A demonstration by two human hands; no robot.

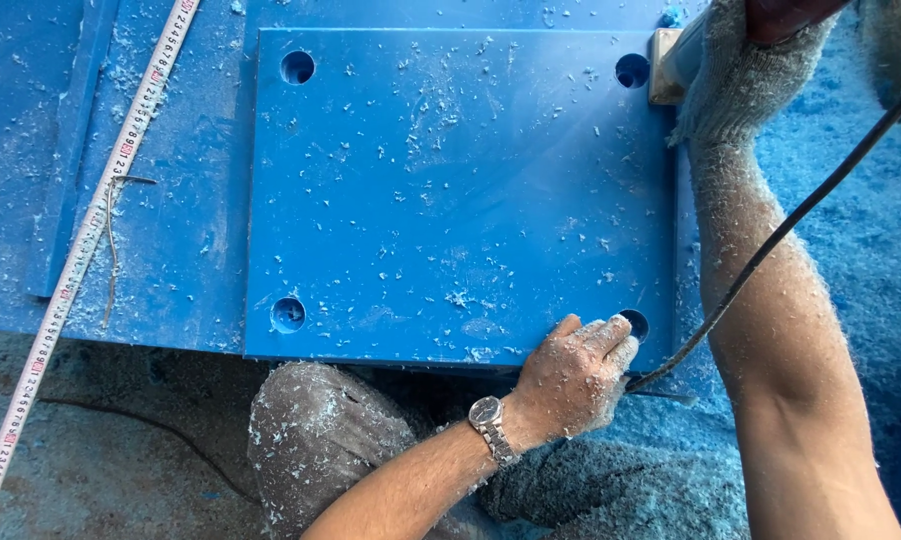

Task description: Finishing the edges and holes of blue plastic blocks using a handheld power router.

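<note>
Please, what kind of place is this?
Probably a workshop where plastic is cut or drilled: a blue plate with corner holes, shavings everywhere, a tape measure, a gloved right hand on a corded tool.

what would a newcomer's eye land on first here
The big blue plate fills the middle, with a round hole near each corner and pale shavings scattered over it. The left hand, dusted white, rests on its lower right edge by a hole, while the gloved right hand grips a tool at the upper right corner. A measuring tape lies slanted along the left side.
</note>
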